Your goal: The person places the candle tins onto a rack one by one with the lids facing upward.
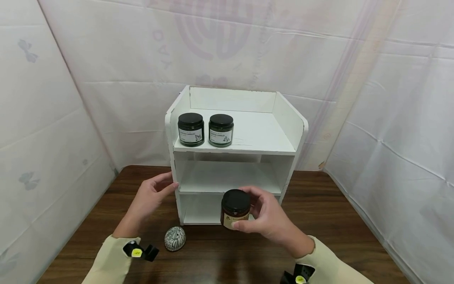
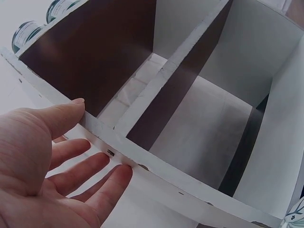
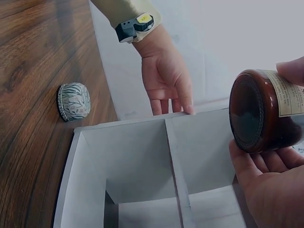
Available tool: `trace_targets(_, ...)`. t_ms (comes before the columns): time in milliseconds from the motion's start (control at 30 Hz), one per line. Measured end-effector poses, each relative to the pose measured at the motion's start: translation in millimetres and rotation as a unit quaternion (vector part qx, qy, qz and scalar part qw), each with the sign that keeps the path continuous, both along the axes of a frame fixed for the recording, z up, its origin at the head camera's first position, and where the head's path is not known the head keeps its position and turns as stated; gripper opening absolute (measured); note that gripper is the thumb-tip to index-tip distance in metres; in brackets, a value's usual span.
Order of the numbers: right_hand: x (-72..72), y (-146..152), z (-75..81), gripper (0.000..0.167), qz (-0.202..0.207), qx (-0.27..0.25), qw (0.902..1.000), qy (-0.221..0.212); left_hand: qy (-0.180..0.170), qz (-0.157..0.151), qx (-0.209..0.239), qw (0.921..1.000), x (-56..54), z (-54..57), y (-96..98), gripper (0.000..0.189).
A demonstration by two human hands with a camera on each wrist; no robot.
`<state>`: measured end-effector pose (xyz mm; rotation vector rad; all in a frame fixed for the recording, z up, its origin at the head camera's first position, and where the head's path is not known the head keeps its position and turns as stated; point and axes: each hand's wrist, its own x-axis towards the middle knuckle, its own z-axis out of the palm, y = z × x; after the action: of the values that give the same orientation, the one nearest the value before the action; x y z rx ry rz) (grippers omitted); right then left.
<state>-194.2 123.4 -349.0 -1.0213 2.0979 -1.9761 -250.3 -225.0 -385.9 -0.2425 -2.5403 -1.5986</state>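
My right hand (image 1: 267, 215) holds an amber glass candle jar (image 1: 235, 207) with a black lid and tan label, in front of the lower part of a white shelf unit (image 1: 234, 151). In the right wrist view, the thumb lies on the label of the candle jar (image 3: 261, 111) and the fingers curl under its other side. My left hand (image 1: 150, 197) is at the unit's left side panel. The left wrist view shows its thumb on the panel's front edge (image 2: 128, 142) and its fingers extended along the outer face. Two dark candle jars (image 1: 191, 130) (image 1: 221, 131) with white labels stand on the top shelf, towards the left.
A small round patterned tin (image 1: 175, 238) sits on the dark wooden table (image 1: 319, 221), in front of the unit's left corner. Pale curtains (image 1: 120, 59) enclose the table behind and at both sides. The unit has two open compartments beneath its top shelf.
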Motion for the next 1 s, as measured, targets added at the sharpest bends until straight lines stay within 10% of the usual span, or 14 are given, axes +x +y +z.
trace_targets(1000,-4.4,10.2,46.4,0.062,-0.037,0.056,0.9975,0.023,0.015,-0.001,-0.014,0.9998,0.2,1.2,-0.6,0.057)
